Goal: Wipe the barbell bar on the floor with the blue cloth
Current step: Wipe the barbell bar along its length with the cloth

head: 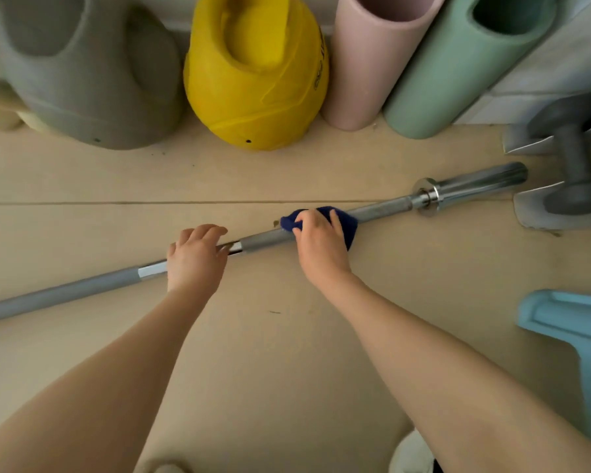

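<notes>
The right hand (321, 245) was curled over the blue cloth (347, 225), fingers bent down around it and pressing it onto the barbell bar (267, 238). The cloth was bunched under the palm, showing dark blue at the fingertips and along the hand's outer edge. The left hand (193, 259) lay over the bar further along, its fingers bent forward and only loosely curved; whether they actually closed around the bar or merely rested on it could not be told from this angle, since the hand hid the contact.

The bar lay on the pale floor (287, 336), running slantwise from the lower left edge of the view up to the right. Both hands sat on its middle stretch, near each other but apart, with a short length of bare metal between them. The shaft was dull grey with brighter polished bands beside the left hand. Beyond the cloth it ran to a shiny collar (427, 196) and a chrome sleeve (481, 180).
</notes>
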`<state>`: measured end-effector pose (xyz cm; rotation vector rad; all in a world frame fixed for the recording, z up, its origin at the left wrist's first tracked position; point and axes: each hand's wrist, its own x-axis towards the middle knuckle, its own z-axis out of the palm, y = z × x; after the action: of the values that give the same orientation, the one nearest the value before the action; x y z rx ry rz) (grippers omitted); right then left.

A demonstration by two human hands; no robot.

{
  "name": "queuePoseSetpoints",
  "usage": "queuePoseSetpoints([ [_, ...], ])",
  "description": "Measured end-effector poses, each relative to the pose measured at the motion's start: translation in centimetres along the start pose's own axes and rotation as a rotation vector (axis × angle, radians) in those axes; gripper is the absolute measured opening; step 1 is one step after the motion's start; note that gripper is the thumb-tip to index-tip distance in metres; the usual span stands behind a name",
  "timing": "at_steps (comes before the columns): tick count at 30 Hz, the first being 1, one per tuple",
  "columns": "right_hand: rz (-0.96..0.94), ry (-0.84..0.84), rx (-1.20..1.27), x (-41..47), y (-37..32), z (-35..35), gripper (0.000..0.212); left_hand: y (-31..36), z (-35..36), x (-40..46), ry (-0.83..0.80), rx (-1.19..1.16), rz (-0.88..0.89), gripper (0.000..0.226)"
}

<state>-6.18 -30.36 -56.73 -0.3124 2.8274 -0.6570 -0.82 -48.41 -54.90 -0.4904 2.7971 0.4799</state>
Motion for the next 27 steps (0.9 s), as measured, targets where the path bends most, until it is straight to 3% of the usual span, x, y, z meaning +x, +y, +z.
queuePoseSetpoints([
  [4,-0.085,-0.167,0.040,-0.3,-2.1,-0.1,0.014,-1.1,-0.5,-1.5,-0.017,-0.025,-0.002,0.036],
  [6,-0.086,-0.146,-0.078,-0.2,-0.5,-0.9,0.015,-1.0,-0.9,-1.7,-0.033,-0.020,0.019,0.039],
  [8,0.037,-0.076,-0.171,0.1,1.4,-1.2,0.017,-1.2,-1.3,-1.6,-0.046,-0.005,0.020,0.040],
  [11,0.160,-0.091,-0.070,-0.2,0.1,-0.6,0.018,-2.0,-1.6,-1.8,-0.061,0.020,-0.012,0.040],
  [14,0.050,-0.182,-0.010,-1.3,-4.3,0.9,0.018,-2.9,-1.9,-2.1,-0.092,0.017,-0.066,0.044],
  [19,-0.329,-0.438,-0.027,-2.7,-10.6,3.1,0.026,-4.9,-2.5,-2.4,-0.116,0.052,-0.068,0.041],
  [23,-0.239,-0.277,-0.089,-1.5,-9.6,2.4,0.031,-7.1,-3.0,-2.9,-0.158,0.052,-0.107,0.052],
  [27,-0.039,-0.161,-0.239,-0.4,-5.9,1.6,0.037,-9.2,-2.8,-3.0,-0.153,0.082,-0.062,0.043],
])
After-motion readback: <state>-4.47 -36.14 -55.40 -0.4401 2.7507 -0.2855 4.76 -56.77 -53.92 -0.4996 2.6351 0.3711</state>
